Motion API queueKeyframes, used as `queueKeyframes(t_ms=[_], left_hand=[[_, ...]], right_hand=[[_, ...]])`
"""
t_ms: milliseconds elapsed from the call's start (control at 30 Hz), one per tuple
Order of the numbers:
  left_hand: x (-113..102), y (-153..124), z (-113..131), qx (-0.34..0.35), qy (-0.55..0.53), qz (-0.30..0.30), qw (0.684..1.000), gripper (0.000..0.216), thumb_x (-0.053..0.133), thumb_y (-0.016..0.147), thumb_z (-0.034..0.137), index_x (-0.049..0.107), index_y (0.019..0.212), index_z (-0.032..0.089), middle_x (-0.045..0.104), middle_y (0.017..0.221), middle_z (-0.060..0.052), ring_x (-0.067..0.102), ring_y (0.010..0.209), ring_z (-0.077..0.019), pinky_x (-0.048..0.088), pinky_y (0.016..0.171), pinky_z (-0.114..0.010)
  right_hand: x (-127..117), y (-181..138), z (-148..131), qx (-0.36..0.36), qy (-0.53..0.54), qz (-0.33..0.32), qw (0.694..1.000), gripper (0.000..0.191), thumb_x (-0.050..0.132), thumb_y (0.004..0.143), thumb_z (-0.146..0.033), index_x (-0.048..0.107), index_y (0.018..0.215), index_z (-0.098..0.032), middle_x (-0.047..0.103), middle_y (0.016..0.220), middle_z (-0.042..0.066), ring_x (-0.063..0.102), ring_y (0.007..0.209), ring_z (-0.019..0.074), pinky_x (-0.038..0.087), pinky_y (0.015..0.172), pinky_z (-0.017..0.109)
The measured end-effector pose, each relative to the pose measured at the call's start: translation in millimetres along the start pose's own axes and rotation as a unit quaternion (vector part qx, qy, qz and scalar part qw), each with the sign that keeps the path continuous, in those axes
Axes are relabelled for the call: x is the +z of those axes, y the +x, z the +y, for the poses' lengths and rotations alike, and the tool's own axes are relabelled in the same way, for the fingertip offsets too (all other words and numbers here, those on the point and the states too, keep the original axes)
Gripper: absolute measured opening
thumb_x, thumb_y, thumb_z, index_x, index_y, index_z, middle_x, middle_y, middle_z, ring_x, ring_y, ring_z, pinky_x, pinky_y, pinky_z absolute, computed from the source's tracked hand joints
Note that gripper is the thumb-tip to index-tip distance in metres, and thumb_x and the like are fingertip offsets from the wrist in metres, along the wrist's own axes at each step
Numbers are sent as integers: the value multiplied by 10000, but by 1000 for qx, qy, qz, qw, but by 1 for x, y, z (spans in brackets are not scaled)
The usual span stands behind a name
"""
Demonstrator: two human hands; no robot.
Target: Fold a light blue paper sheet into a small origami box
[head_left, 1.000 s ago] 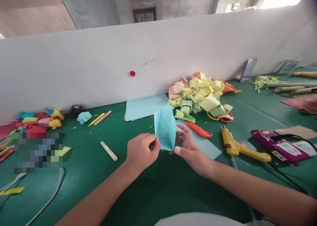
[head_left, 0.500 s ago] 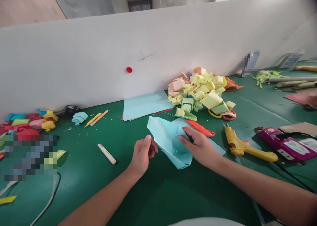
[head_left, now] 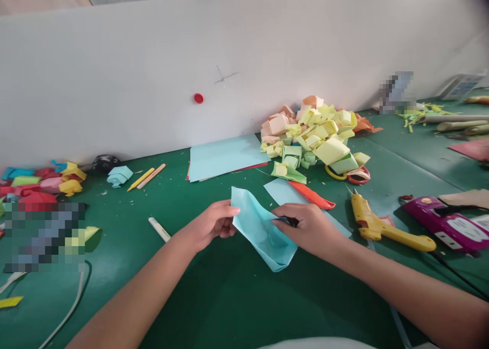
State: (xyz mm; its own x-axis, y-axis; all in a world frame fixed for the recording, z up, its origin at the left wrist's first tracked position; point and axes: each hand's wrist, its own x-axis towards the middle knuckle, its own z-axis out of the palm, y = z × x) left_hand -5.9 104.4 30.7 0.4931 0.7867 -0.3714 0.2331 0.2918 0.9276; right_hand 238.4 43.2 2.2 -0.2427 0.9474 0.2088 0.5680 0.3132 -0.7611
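Note:
A folded light-blue paper (head_left: pixel 263 232), opened out like a shallow pocket, is held above the green table in front of me. My right hand (head_left: pixel 305 226) pinches its right edge between thumb and fingers. On the other side, my left hand (head_left: pixel 217 219) has its thumb and fingers on the paper's upper left edge, the other fingers curled. Behind my right hand lie a flat piece of blue paper (head_left: pixel 282 190) and a red-orange cutter (head_left: pixel 313 195). A whitish marker (head_left: pixel 158 229) is partly covered by my left forearm.
Blue sheets (head_left: pixel 229 158) lie by the white partition (head_left: pixel 153 74). To their right are a heap of folded paper pieces (head_left: pixel 324 135) and scissors (head_left: pixel 359 175). A yellow glue gun (head_left: pixel 385 226) and a purple device (head_left: pixel 443 221) stand right; coloured folded paper (head_left: pixel 42 186) lies left.
My left hand has moved from just beside the blue paper onto its upper left edge. The paper's opening has tilted a little, and the whole view has dipped slightly.

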Motion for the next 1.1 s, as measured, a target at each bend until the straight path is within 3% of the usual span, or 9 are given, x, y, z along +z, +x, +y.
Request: queueKeyframes(t_ms=[100,233,300,367,467,667,800,967,1100], left_hand=[[-3,-3,10,-14,32,21,999,452,688,665,549,593,925,191,549,664,13,509,551,-138,306,476,-234],[0,-7,16,-16,126,73,989,579,773,636,413,597,1146,203,570,696,32,535,591,-152,370,516,-242],[3,-7,14,-5,183,102,978,479,769,647,351,628,1083,212,574,689,36,534,605,-155,372,529,-244],[7,-8,11,11,237,125,963,269,743,667,318,637,886,205,556,661,37,505,589,-144,329,513,-238],[15,-12,12,39,306,152,939,176,692,706,298,544,687,203,471,590,56,404,531,-114,246,482,-242],[28,-25,23,92,398,194,892,62,607,764,234,568,715,229,442,533,76,312,479,-114,221,469,-261],[31,-30,23,108,416,162,888,85,585,794,247,607,714,230,470,562,74,325,494,-112,243,473,-254],[32,-30,21,96,373,127,914,158,613,784,291,562,660,208,449,601,62,364,561,-119,237,492,-257],[33,-29,19,96,366,103,920,177,598,793,298,522,664,204,432,622,58,385,586,-123,245,512,-251]], right_hand=[[0,-2,-3,-27,-41,-5,999,170,561,946,-264,729,941,-235,732,862,40,638,707,184,464,621,308],[4,-7,-5,-78,-78,-10,994,239,513,969,-193,735,1044,-240,741,934,42,660,716,160,477,638,284],[6,-11,-7,-107,-107,-12,988,277,494,971,-162,733,1082,-247,737,902,38,661,731,169,475,637,287],[7,-14,-10,-140,-135,-17,981,276,504,967,-161,727,1103,-248,731,895,44,654,783,197,486,664,307],[6,-17,-16,-172,-138,-22,975,222,549,957,-183,713,1098,-235,723,983,67,631,868,225,513,730,339],[8,-19,-16,-228,-101,-34,968,231,510,988,-159,712,1054,-249,721,1017,46,636,863,195,517,729,325],[10,-18,-12,-199,-51,-25,978,205,546,974,-171,733,999,-254,722,986,41,658,877,185,524,761,321],[7,-14,-15,-61,38,-15,997,155,632,888,-146,736,921,-256,709,909,5,629,714,128,490,623,259],[6,-11,-17,-37,52,-24,998,143,643,860,-146,734,883,-254,702,863,-3,614,707,132,477,621,266]])
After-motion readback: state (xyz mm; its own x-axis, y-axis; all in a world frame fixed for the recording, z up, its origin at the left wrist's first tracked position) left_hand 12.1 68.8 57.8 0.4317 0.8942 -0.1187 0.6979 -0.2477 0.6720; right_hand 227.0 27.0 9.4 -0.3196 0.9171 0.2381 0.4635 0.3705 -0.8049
